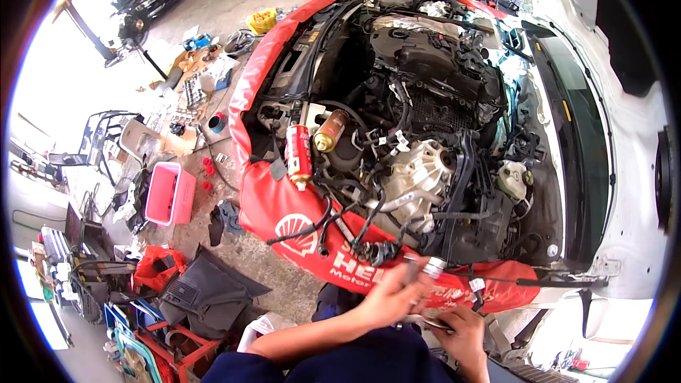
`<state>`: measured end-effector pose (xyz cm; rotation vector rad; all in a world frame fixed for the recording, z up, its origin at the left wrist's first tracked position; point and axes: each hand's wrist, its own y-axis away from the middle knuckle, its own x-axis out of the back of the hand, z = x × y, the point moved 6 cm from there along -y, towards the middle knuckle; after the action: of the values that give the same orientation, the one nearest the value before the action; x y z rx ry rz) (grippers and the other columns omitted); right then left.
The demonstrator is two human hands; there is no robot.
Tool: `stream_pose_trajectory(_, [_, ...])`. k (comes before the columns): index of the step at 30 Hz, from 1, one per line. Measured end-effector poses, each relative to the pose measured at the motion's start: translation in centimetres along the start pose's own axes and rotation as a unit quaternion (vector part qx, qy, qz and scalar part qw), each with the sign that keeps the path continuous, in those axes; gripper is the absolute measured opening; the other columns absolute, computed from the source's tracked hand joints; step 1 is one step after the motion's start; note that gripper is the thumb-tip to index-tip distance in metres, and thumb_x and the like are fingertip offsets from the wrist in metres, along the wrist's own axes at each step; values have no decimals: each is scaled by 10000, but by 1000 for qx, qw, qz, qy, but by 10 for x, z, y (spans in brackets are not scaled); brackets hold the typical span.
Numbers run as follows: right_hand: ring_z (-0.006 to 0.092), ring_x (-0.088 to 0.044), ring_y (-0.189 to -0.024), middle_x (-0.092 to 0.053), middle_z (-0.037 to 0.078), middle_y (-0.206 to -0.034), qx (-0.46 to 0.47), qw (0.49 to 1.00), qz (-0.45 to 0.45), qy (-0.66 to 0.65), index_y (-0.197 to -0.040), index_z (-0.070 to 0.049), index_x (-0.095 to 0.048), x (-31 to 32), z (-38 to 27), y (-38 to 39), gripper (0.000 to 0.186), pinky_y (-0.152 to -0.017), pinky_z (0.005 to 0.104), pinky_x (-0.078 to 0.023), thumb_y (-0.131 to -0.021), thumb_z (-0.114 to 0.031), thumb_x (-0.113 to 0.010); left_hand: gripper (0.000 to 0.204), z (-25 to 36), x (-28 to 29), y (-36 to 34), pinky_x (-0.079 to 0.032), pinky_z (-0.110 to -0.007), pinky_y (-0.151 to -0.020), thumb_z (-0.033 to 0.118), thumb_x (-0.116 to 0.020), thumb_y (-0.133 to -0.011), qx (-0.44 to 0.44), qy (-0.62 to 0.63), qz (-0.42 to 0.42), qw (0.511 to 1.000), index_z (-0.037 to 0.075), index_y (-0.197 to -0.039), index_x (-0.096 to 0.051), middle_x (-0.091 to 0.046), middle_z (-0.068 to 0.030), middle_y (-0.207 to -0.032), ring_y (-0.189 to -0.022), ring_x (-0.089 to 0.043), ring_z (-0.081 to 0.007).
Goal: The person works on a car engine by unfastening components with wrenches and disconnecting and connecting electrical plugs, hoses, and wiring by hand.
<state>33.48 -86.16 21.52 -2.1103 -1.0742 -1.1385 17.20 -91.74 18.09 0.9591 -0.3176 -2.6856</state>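
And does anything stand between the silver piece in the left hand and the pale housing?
Yes. From the silver piece in the left hand, the red cover comes first, then black hoses by the near side of the pale housing.

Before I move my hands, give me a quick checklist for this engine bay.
1. Left hand grip on the shiny metal piece: cannot tell, blurred.
2. Right hand hold: cannot tell, partly hidden.
3. Red cover draped over the engine bay edge: ok.
4. Red spray can and amber can apart from both hands: ok.
5. Black cables or hoses clear of the cover: not ok, some hang over it.
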Motion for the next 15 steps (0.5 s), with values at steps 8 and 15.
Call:
stream_pose_trajectory(8, [243, -646, -767, -650, 54, -852, 156, 965, -89, -192, -911, -86, -673, -75, -60, 5, 279, -675, 338, -533, -750, -288, -779, 300, 11, 66, 132, -427, -268, -466, 278, -464, -1020, -95, 13, 270, 958, 53, -1214, -513, -463, -7, -699, -474, -432, -91])
stream_pose_trajectory(15, [268, -631, -896, -648, 76, -935, 87, 953, -130, -261, -1038, -70, -633, -141, -69, -17, 343, -760, 371, -517, -857, -358, -675, 362, 67, 108, 210, -397, -259, -440, 280, -490, -1012, -210, -90, 348, 909, -3, -1235, -519, -427, 2, -618, -441, -403, -82])
